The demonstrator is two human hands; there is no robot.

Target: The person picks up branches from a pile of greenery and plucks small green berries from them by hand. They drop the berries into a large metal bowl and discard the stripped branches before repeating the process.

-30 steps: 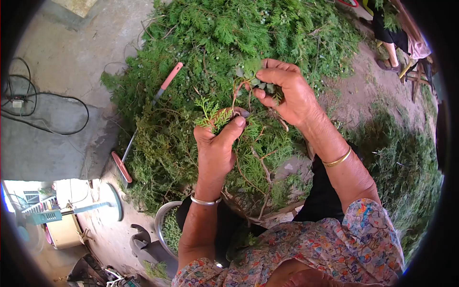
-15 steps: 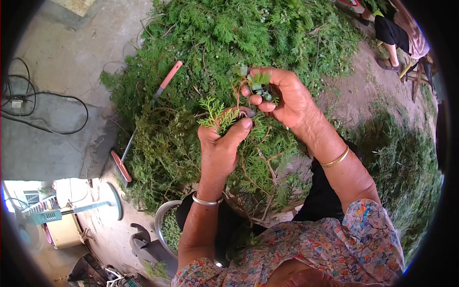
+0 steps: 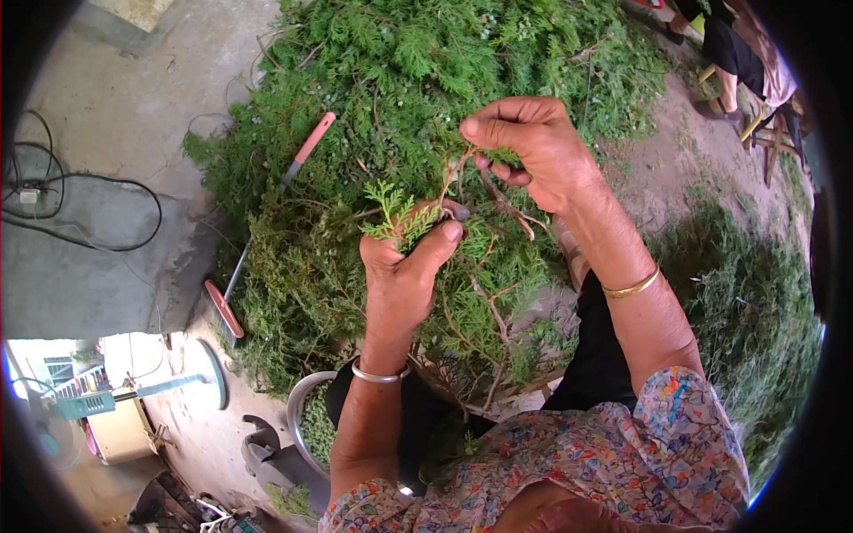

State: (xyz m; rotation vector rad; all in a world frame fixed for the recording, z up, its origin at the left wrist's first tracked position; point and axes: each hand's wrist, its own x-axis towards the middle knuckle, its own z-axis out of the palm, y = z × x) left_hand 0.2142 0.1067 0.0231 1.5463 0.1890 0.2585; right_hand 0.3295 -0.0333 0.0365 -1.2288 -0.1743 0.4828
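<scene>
My left hand [image 3: 404, 266] is closed on a small green sprig [image 3: 395, 215], its thumb pressed over the stem. Up and to the right, my right hand [image 3: 533, 147] has thumb and forefinger pinched at the upper end of the thin brown stem [image 3: 450, 176] that rises from my left hand. A bit of green shows under its curled fingers. Behind both hands spreads a large pile of green branches [image 3: 391, 62]. A bare forked twig [image 3: 508, 209] shows just below my right hand.
A metal basin [image 3: 298, 409] of small green pieces stands by my left forearm. A pink-handled broom [image 3: 311, 138] lies on the pile's left side. Black cable [image 3: 115, 182] and a fan [image 3: 209, 373] are at left. Another person's leg [image 3: 729, 93] shows upper right.
The cluster of grey-green cones in my right hand is no longer visible. My right hand has turned, its thumb and forefinger now at the stem. My left hand has barely moved.
</scene>
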